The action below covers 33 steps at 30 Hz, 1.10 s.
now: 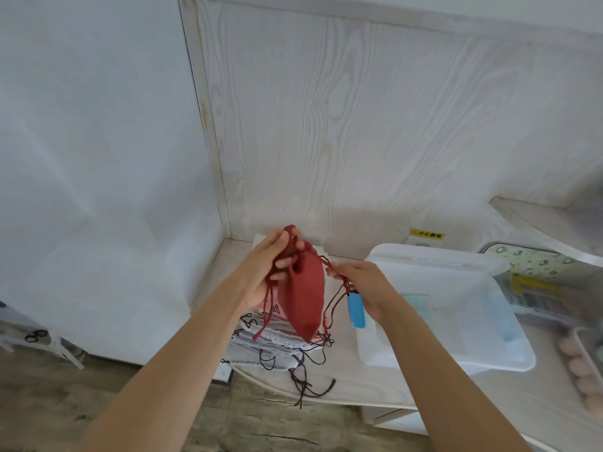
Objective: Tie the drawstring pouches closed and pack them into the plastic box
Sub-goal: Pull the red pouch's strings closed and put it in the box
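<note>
— Head view: where was the red pouch (305, 296)?
— Held above the pouch stack (270, 342) on the desk (375, 383), long axis upright, mouth up. Gripped at the neck by left hand (272, 265); drawstring (337, 278) pinched by right hand (365, 288), beside the plastic box (456, 350).

Left hand (261, 272) grips red pouch (305, 298) neck; right hand (362, 288) pinches drawstring (339, 282) beside plastic box (456, 308).
</note>
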Each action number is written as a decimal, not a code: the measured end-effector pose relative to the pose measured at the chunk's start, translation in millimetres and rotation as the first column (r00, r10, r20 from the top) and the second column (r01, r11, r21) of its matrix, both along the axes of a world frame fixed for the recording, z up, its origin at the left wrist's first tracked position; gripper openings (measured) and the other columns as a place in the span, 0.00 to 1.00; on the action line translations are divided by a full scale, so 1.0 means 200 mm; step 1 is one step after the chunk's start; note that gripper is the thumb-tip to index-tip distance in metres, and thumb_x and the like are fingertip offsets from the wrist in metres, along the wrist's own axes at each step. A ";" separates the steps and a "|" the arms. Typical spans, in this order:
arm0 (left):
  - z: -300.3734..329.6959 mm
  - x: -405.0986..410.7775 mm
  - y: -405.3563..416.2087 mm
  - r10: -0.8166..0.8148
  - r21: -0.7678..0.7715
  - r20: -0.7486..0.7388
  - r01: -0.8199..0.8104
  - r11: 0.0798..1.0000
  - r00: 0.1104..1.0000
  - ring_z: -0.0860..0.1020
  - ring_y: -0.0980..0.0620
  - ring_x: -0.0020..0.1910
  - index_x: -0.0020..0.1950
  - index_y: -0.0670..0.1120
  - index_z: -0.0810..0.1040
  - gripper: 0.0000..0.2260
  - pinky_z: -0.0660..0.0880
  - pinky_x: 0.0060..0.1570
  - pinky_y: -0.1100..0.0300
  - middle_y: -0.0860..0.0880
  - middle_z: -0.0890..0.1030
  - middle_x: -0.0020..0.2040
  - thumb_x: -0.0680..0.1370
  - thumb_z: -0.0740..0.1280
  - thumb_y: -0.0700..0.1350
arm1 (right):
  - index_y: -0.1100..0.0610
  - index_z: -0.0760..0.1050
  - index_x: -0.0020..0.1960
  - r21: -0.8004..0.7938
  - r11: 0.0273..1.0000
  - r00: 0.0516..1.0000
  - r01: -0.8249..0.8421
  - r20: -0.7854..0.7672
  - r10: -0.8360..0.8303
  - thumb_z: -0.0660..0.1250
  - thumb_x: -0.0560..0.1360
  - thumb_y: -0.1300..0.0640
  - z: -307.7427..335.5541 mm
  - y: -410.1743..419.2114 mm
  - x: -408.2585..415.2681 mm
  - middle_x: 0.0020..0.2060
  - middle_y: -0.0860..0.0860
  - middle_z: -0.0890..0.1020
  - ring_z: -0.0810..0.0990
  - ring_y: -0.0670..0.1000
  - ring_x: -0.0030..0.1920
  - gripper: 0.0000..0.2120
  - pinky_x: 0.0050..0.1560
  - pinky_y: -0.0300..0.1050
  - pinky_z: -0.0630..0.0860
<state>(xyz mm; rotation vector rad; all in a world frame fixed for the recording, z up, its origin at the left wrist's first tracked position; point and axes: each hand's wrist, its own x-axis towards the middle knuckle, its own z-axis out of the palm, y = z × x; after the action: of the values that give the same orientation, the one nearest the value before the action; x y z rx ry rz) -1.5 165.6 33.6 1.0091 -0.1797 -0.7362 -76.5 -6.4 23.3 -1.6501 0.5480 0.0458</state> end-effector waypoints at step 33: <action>0.03 -0.12 -0.01 -0.260 0.493 0.534 -0.047 0.869 0.804 0.66 0.59 0.31 0.53 0.49 0.75 0.11 0.61 0.32 0.69 0.60 0.70 0.28 0.82 0.54 0.41 | 0.46 0.82 0.50 -0.879 0.346 0.938 -0.327 -0.258 0.230 0.66 0.75 0.51 0.16 -0.03 0.03 0.47 0.46 0.81 0.76 0.50 0.53 0.07 0.52 0.46 0.65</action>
<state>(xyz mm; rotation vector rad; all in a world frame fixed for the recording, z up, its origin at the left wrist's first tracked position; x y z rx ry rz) -25.9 164.5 40.3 1.7203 -0.6237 -0.5575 -70.9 -13.0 56.0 -2.8833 0.3318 0.0781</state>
